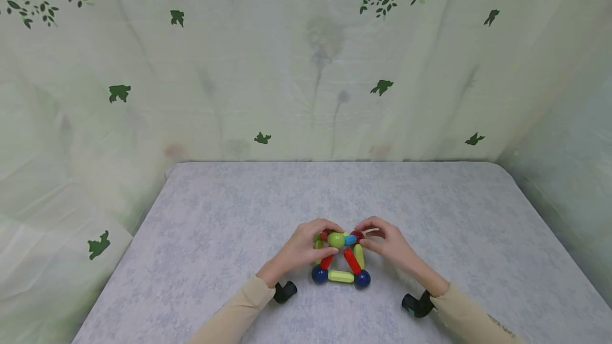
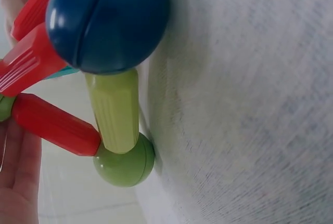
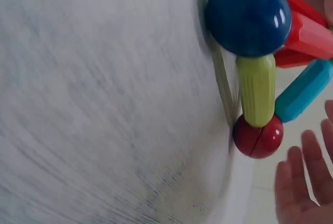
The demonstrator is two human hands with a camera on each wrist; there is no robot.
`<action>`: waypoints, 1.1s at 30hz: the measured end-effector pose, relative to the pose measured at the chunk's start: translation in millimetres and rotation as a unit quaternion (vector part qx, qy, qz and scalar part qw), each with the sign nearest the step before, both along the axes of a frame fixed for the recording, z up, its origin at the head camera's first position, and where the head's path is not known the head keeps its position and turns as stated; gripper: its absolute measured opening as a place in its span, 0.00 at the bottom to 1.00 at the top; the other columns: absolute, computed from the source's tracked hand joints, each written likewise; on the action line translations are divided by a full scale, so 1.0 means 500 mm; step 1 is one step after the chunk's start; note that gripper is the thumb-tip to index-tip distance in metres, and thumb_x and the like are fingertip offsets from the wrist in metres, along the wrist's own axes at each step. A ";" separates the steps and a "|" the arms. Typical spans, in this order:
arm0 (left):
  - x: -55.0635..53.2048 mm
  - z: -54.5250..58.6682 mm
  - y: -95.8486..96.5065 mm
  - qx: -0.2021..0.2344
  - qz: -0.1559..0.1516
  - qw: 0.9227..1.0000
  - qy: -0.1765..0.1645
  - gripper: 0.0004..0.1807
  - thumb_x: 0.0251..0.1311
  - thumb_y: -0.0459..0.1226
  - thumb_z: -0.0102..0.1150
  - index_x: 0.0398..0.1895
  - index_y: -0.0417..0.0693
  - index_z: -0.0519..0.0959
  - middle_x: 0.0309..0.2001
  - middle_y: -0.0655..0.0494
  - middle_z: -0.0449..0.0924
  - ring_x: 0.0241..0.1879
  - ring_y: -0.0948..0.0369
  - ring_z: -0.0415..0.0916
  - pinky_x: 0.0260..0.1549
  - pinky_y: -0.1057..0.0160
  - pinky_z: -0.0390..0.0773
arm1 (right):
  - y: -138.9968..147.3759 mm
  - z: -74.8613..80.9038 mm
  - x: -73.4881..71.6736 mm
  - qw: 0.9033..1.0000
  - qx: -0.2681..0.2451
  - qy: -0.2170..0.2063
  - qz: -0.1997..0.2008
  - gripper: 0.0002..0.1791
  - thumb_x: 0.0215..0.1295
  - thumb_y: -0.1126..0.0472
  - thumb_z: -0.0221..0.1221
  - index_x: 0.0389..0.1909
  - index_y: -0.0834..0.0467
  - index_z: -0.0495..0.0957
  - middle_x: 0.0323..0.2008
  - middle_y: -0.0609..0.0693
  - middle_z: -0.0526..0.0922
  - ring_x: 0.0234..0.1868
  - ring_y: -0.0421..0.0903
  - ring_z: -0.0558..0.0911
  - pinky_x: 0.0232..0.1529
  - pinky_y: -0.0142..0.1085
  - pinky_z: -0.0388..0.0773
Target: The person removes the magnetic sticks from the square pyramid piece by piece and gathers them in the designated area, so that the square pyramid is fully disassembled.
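Note:
A pyramid-shaped frame of balls and rods stands on the table. Two dark blue balls [image 1: 362, 278] form its front corners, joined by a yellow-green rod [image 1: 341, 276]. Red rods [image 2: 54, 125] slope up towards a light green ball [image 1: 336, 240] at the top. My left hand [image 1: 306, 243] pinches that top ball between thumb and fingers. At the back right corner sits a dark red ball [image 3: 258, 136], from which a light blue rod [image 3: 303, 91] slants upward. My right hand [image 1: 389, 243] is beside this corner, its fingers spread and apart from the red ball in the right wrist view.
The grey-patterned table [image 1: 229, 200] reaches back to a pale curtain [image 1: 287, 68] printed with leaves. A black wrist device [image 1: 285, 292] is by the left forearm and another black device [image 1: 417, 304] by the right. A green ball [image 2: 125, 161] marks the frame's back left corner.

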State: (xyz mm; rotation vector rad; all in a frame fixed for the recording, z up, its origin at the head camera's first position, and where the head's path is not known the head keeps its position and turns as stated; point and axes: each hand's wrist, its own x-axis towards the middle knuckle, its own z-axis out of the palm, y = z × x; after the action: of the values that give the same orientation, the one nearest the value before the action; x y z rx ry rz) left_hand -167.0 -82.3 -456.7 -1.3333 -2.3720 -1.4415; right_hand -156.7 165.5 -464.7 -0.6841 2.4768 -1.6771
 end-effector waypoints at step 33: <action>0.009 0.010 0.002 0.037 0.004 0.999 0.033 0.21 0.50 0.21 0.61 0.48 0.41 0.73 0.49 0.46 0.75 0.50 0.55 0.73 0.49 0.59 0.76 | -0.003 -0.001 0.042 0.990 0.079 -0.098 0.063 0.05 0.60 0.66 0.63 0.37 0.61 0.80 0.34 0.48 0.81 0.35 0.45 0.78 0.39 0.33 0.77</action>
State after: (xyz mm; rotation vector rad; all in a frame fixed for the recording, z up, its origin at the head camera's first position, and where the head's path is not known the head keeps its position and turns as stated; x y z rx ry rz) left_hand -162.4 -81.5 -451.7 -1.3301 -2.2581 -1.4460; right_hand -135.9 164.0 -465.3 -0.6111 2.3455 -1.4145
